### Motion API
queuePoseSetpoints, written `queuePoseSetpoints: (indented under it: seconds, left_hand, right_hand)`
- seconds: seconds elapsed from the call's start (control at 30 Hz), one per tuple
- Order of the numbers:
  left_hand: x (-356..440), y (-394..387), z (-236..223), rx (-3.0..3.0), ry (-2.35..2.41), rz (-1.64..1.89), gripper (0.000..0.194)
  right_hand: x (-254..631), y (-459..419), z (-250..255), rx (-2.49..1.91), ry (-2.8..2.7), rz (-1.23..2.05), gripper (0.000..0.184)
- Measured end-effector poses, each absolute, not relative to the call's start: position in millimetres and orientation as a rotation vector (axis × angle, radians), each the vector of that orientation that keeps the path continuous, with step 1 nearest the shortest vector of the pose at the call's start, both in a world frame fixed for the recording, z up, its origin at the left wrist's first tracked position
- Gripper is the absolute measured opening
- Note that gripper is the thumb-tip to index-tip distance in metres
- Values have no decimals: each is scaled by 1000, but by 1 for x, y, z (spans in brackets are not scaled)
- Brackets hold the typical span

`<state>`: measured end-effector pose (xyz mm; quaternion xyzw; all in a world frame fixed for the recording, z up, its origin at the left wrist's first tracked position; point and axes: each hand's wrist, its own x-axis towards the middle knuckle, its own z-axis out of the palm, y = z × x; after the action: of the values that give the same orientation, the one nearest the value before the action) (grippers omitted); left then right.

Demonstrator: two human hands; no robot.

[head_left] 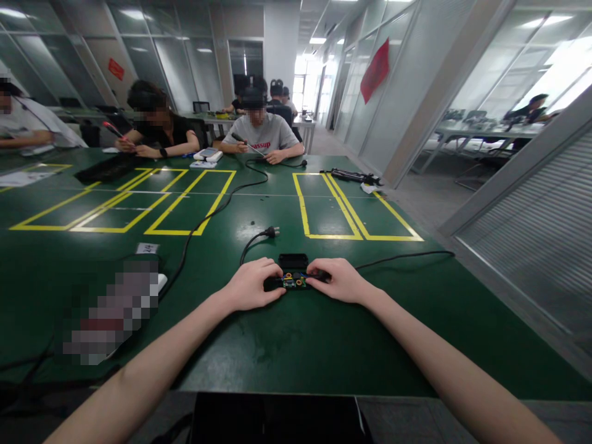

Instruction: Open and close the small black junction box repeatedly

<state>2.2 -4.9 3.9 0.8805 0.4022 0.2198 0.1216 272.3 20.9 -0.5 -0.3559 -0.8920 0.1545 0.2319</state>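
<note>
Circuit board (290, 285) at your 12 o'clock, between hands. Left hand (252, 285) pinches its 9 o'clock end, right hand (342, 280) its 3 o'clock end. Probably light, stiff; coils (299, 282) look fragile, so hold edges. Black cover (293, 261) just beyond, 12 o'clock.

The sole view looks from the wearer's head, facing forward and down across the worktop (259, 345), near edge close, room beyond.
</note>
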Motion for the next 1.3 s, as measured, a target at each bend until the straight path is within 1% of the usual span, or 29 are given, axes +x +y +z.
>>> queuePoseSetpoints:
  seconds: [0.07,0.17,0.3,0.43,0.5,0.67,0.93,1.2,1.3]
  left_hand:
    - [-1,-3,5,2564,1111,673,15]
    - [-4,-1,5,2503,1092,736,7]
    - [-3,1,2,2427,1120,743,9]
    - [-2,1,3,2367,1136,697,12]
    - [-2,1,4,2363,1127,669,13]
    - [-3,3,3,2377,1123,648,12]
    - [-5,7,3,2363,1070,667,14]
    - [-2,4,6,2385,1023,617,17]
    - [0,1,6,2496,1101,603,17]
  right_hand:
    - [274,22,0,-972,-2442,427,11]
    - [274,24,-1,-1054,-2384,407,20]
    - [270,25,-4,-1234,-2384,395,17]
    - [261,24,-5,-1321,-2470,329,38]
    - [258,23,-6,-1332,-2479,285,41]
    - [256,23,-6,-1287,-2478,249,43]
    - [259,27,-3,-1199,-2577,309,42]
    - [260,23,-1,-1124,-2570,285,32]
    - [259,23,-3,-1202,-2528,326,34]
